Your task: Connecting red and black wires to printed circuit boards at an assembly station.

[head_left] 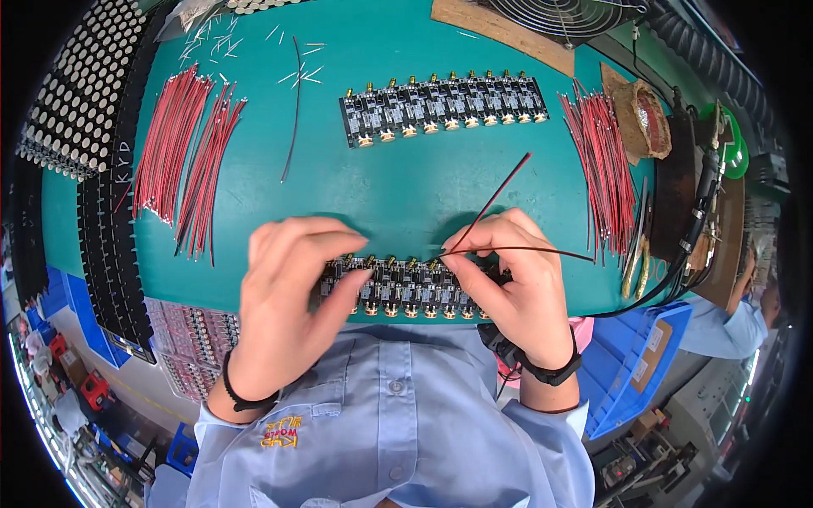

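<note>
A strip of black circuit boards (406, 289) lies along the near edge of the green table, with brass connectors along its far side and round white-and-gold parts along its near side. My right hand (521, 279) pinches a thin red-and-black wire (498, 195) between thumb and forefinger, just over the right part of the strip. One wire end sticks up and away; a dark length runs right past my knuckles. My left hand (292, 284) is at the strip's left end, thumb and fingers apart, with nothing visible between them. Its fingers hide part of that end.
Farther back lies a second board strip (445, 106). Bundles of red-and-black wires lie left (174, 144) and right (601, 161). A single dark wire (295, 110) and small white tubes (212, 38) are at the back left. Tweezers (635, 245) and cables (690, 229) line the right edge.
</note>
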{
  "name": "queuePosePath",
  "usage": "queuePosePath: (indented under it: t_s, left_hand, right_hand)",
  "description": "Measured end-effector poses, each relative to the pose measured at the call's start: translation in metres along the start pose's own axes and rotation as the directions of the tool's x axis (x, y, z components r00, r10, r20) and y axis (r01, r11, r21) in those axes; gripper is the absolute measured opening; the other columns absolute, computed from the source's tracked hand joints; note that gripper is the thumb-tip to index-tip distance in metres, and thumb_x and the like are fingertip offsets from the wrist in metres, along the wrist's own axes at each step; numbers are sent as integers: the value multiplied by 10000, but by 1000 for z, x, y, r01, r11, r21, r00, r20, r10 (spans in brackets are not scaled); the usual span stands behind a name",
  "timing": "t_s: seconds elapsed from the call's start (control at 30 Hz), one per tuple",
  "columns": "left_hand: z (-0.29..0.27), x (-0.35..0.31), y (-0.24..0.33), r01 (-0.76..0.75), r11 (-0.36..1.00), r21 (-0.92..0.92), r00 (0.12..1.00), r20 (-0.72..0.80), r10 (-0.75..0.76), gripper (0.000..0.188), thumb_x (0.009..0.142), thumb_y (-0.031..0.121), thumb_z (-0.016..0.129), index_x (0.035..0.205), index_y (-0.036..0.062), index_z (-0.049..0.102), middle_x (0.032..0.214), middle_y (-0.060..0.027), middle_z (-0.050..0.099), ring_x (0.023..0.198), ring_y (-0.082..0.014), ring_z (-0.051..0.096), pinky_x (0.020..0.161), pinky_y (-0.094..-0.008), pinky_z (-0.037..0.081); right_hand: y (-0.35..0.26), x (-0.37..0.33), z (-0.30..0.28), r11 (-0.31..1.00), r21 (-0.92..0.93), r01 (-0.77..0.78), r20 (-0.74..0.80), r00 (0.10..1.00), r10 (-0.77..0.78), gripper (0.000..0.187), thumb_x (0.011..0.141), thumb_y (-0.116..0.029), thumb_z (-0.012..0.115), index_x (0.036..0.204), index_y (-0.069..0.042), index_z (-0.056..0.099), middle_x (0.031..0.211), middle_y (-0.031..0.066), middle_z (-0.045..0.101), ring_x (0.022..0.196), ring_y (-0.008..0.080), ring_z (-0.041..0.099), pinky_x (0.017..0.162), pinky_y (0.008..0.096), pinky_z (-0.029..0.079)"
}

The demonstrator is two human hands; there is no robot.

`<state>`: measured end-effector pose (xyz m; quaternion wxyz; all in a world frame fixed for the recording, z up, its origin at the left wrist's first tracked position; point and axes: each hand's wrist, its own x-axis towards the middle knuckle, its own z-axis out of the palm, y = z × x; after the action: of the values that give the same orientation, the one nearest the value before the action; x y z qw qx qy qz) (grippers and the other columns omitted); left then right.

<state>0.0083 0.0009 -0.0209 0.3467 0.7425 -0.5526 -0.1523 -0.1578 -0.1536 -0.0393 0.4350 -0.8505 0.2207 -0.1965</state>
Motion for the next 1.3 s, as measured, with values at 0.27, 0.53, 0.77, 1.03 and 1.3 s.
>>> queuePosePath:
  t_s: [0.27, 0.53, 0.77, 1.03, 1.3]
  left_hand:
    - [-23, -23, -17, 225, 972, 65, 957, -202, -208, 204, 780, -59, 645, 973, -15, 595, 1028, -120, 611, 966, -226, 584, 872, -306, 426]
    - [-35, -29, -27, 368, 924, 101, 891, -321, -320, 157, 836, -23, 622, 989, -31, 588, 981, -93, 584, 900, -177, 554, 842, -286, 423]
    - [-37, -33, -28, 423, 893, 156, 870, -346, -352, 157, 821, -14, 640, 974, -26, 608, 907, -79, 561, 870, -180, 545, 802, -286, 421]
    - [6, 5, 24, -33, 999, -6, 999, 18, 33, 202, 742, 33, 719, 926, 34, 634, 935, -95, 574, 850, -272, 550, 758, -360, 424]
    - [36, 20, 25, -27, 999, 47, 999, 25, 26, 148, 748, 55, 714, 869, 59, 629, 878, -55, 550, 810, -230, 530, 743, -350, 363]
  right_hand:
    - [-2, 0, -3, 998, 11, -59, 52, 997, 58, 130, 736, 20, 716, 827, -37, 645, 791, 14, 647, 706, 126, 527, 551, 250, 414]
    - [-1, -1, -1, 998, 42, -54, 37, 998, 52, 119, 747, 22, 711, 828, -26, 638, 800, 15, 643, 702, 113, 522, 549, 230, 415]
    - [0, -1, -2, 999, 25, -43, 41, 998, 42, 122, 742, 25, 710, 827, -25, 637, 807, 20, 646, 708, 119, 522, 552, 235, 416]
    - [-4, -2, -3, 999, -18, -48, 33, 998, 48, 162, 721, 16, 713, 846, -54, 637, 801, 29, 652, 700, 209, 539, 616, 314, 442]
    - [3, -5, 2, 998, -23, 56, -37, 998, -56, 176, 726, 6, 726, 863, -49, 630, 804, 40, 651, 702, 232, 548, 623, 330, 448]
